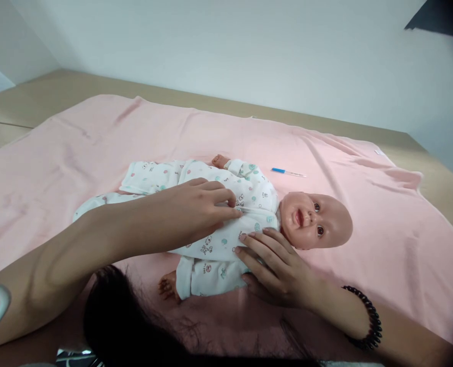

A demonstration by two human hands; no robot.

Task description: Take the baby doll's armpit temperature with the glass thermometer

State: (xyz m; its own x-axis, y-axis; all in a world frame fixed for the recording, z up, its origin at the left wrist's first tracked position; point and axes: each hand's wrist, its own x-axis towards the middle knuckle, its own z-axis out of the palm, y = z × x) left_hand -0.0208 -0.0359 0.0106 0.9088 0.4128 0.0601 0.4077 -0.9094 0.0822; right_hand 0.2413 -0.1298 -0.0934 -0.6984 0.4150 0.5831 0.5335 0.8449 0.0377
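A baby doll lies on its back, head to the right, in a white baby jacket printed with small animals. Over its chest is my left hand, fingers bent and fingertips together at the jacket's front edge, apparently pinching the cloth; the exact grip is partly hidden. My right hand rests on the jacket near the doll's shoulder, its fingers stretched out and a little apart. White printed trousers cover the doll's legs, partly behind my left forearm.
A thin thermometer with a blue end lies beyond the doll's shoulder. Beneath everything spreads a pink blanket, wrinkled at the right, on a wooden table against a pale wall. Dark hair hides part of the near edge.
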